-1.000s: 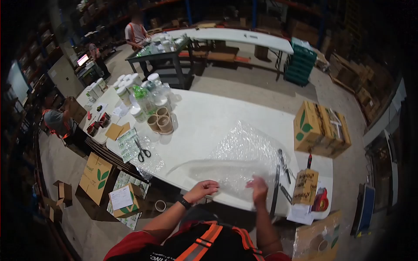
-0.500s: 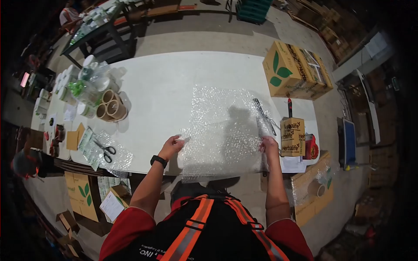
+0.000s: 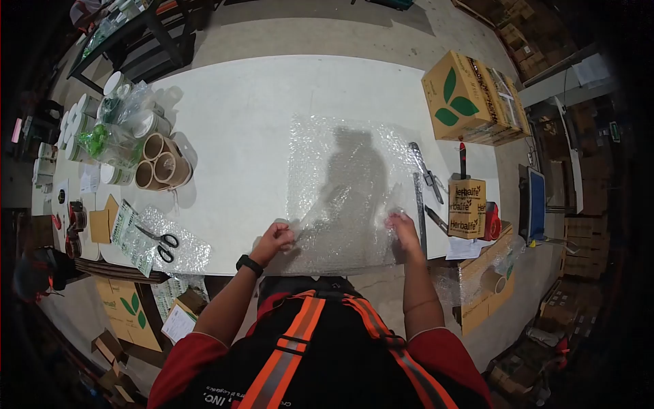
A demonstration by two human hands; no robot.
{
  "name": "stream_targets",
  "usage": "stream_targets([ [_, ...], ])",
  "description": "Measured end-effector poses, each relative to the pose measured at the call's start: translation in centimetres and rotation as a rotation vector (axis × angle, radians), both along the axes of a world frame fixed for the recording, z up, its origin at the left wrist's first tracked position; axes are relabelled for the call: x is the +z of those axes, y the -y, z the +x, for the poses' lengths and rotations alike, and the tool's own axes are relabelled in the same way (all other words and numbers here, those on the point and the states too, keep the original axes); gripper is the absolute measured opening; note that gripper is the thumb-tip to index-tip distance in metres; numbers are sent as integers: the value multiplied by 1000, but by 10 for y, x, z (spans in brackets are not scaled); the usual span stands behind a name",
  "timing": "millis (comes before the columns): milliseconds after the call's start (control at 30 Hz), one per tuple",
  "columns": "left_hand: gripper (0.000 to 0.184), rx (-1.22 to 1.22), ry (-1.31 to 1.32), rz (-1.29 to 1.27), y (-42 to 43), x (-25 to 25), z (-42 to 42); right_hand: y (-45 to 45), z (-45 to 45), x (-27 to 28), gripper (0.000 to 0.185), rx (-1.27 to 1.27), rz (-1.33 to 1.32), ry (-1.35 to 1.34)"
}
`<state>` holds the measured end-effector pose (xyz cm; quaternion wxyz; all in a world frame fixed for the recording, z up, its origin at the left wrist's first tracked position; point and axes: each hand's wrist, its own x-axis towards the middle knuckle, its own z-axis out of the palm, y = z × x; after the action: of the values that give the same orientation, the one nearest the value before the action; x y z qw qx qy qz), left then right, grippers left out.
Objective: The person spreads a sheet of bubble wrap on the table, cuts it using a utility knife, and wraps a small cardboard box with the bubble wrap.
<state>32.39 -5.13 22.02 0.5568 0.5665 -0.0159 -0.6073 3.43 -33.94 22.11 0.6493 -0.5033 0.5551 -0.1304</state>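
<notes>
A clear sheet of bubble wrap (image 3: 327,198) lies across the front of the white table (image 3: 225,88), and its near edge hangs slightly over the table edge. My left hand (image 3: 276,238), with a black watch at the wrist, pinches the sheet's left side. On the opposite side, my right hand (image 3: 403,230) grips the right edge between thumb and fingers. Just beyond that edge lie a black-handled cutting tool (image 3: 426,172), a dark straight strip (image 3: 420,215) and another dark tool (image 3: 436,219). A shadow falls across the sheet's middle.
Left: cardboard tubes (image 3: 163,163), white tubs (image 3: 117,85), and scissors (image 3: 160,240) on a bubble-wrap piece. Right: a large taped carton (image 3: 473,99), a small Herbalife box (image 3: 466,208) holding a red-and-black tool, and a red tape dispenser (image 3: 492,221). Open cartons (image 3: 122,307) stand below the table.
The bubble wrap's right edge has drawn left, uncovering the dark tools and strip beside it. My hands are a little closer together, and the head view has shifted.
</notes>
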Motion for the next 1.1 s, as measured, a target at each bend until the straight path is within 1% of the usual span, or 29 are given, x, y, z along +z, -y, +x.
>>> stream_targets([
  [33,26,-73,171,-35,-5,-2,-3,-4,19,9,19,56,-37,-57],
  [67,34,-145,341,-69,-11,-5,-6,-6,30,6,21,36,-44,-21],
  [100,34,-142,340,-64,-17,-9,-5,-7,39,5,21,41,-39,-22],
  [167,35,-87,555,87,-30,-22,-6,-11,55,3,20,96,-4,20],
  [200,20,-39,752,91,-37,-31,-6,-13,62,2,20,104,0,14],
  [233,20,-33,745,98,-46,-39,-1,-17,67,2,19,121,-1,37],
  [267,14,-26,748,154,-52,-39,6,-20,71,1,18,139,0,59],
  [300,14,-21,751,213,-55,-34,12,-23,75,3,18,147,9,52],
  [333,22,137,650,141,-59,-29,18,-25,77,6,17,90,-4,-15],
  [367,25,110,707,177,-63,-19,30,-27,78,9,17,31,-19,-83],
  [400,26,159,630,136,-70,-23,40,-29,74,9,17,33,-13,-90],
  [433,27,208,554,93,-76,-27,49,-30,69,9,16,58,-73,-79],
  [467,27,208,549,97,-80,-24,55,-29,64,11,16,84,-135,-66],
  [500,27,124,621,122,-82,-14,62,-29,61,19,16,87,-135,-69],
  [533,26,40,695,145,-80,-5,70,-27,57,29,15,97,-87,-42],
  [567,26,42,698,145,-73,5,75,-24,56,41,15,105,-40,-16],
  [633,26,151,688,-4,-55,25,78,-13,55,62,14,105,-78,6],
  [667,24,200,664,-59,-38,38,80,-1,59,73,14,110,-151,-7],
  [700,24,199,667,-61,-21,36,84,12,62,77,14,111,-226,-18],
  [733,24,221,628,-109,-4,34,90,25,67,78,14,107,-228,-13],
  [800,24,234,600,-163,25,21,108,50,80,73,15,6,-217,25],
  [900,24,156,675,-156,52,-20,121,79,86,47,15,-36,-152,97],
  [933,24,165,610,-120,53,-36,126,80,90,42,15,-102,-153,86],
  [967,24,174,547,-82,57,-42,130,85,88,33,15,-106,-156,92],
  [1000,24,173,554,-84,64,-32,131,89,87,22,14,-106,-171,106],
  [1033,24,157,664,-33,69,-21,132,94,87,12,13,-104,-184,121],
  [1067,24,140,774,22,72,-19,134,98,89,13,14,-68,-192,175],
  [1100,24,139,780,25,75,-18,138,101,92,14,14,-67,-188,181],
])
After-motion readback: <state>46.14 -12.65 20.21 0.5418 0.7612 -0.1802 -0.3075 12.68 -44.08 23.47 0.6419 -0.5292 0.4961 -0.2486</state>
